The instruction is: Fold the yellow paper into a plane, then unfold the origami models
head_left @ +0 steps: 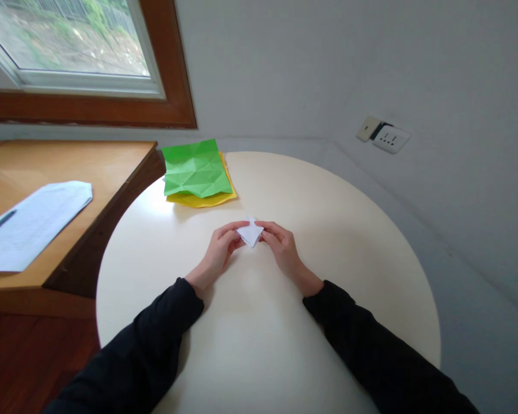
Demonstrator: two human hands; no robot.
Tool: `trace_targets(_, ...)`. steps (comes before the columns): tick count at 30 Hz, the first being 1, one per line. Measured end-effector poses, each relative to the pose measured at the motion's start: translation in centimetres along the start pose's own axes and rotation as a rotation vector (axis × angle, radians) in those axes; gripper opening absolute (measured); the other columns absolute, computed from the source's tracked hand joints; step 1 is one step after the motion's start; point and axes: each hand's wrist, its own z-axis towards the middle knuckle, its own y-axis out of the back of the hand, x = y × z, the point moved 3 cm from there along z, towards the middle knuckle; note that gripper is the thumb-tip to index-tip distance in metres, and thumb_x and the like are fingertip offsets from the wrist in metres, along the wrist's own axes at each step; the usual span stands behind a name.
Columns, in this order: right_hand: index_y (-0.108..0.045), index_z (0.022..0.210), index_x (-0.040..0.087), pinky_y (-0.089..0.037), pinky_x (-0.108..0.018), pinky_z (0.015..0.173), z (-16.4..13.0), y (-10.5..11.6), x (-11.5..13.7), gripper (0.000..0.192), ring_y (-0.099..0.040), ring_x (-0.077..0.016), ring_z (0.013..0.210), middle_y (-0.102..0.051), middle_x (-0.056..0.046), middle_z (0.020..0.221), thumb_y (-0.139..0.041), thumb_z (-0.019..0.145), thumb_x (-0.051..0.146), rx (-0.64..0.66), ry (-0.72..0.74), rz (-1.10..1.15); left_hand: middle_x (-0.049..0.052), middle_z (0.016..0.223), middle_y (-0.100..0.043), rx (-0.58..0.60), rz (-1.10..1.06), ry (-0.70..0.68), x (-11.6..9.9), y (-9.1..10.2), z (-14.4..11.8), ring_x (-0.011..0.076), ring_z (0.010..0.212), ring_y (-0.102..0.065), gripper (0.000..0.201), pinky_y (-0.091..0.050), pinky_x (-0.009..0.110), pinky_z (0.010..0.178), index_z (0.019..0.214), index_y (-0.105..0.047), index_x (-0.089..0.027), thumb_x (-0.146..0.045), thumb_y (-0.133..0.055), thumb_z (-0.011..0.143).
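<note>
- Mid-desk (328, 241), between both hands: small folded white paper (250, 234), its point toward the person.
- Left hand (221, 248) pinches its left edge, right hand (280, 244) its right; equally near.

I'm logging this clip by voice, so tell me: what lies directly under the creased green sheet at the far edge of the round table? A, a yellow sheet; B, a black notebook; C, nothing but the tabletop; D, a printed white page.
A: the green sheet lies on top of a yellow sheet, whose edge shows along its near and right sides, on the round table.
</note>
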Motion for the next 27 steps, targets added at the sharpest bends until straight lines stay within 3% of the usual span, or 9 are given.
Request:
trace_targets(5, -0.070, 0.091, 0.024, -0.048, -0.030, 0.070, 0.07, 0.15, -0.32, 0.020, -0.057, -0.0148, 0.078, -0.066, -0.002, 0.092, -0.061, 0.073, 0.029, 0.008, 0.028, 0.000, 0.005, 0.085, -0.070, 0.027, -0.010, -0.010, 0.14, 0.06, 0.05, 0.0167, 0.083, -0.063, 0.024, -0.047, 0.033, 0.084, 0.084, -0.070, -0.014, -0.022, -0.064, 0.063)
trace_targets(18, -0.066, 0.099, 0.023, -0.050, -0.031, 0.073, -0.20, -0.02, -0.19, 0.028, -0.058, -0.0175, 0.087, -0.064, -0.004, 0.099, -0.063, 0.074, 0.036, 0.061, -0.014, 0.017, 0.005, 0.084, -0.068, -0.022, 0.114, -0.023, 0.08, 0.03, -0.14, 0.0144, 0.076, -0.059, 0.027, -0.047, 0.028, 0.074, 0.086, -0.071, -0.014, -0.033, -0.072, 0.065)
trace_targets(27, -0.063, 0.097, 0.023, -0.050, -0.030, 0.074, -0.18, -0.21, -0.21, 0.030, -0.060, -0.0170, 0.086, -0.065, -0.002, 0.093, -0.062, 0.067, 0.022, 0.072, -0.067, 0.062, 0.006, 0.085, -0.069, -0.005, 0.155, -0.051, 0.27, 0.13, 0.00, 0.0140, 0.074, -0.059, 0.031, -0.047, 0.028, 0.073, 0.090, -0.071, -0.013, -0.034, -0.072, 0.067)
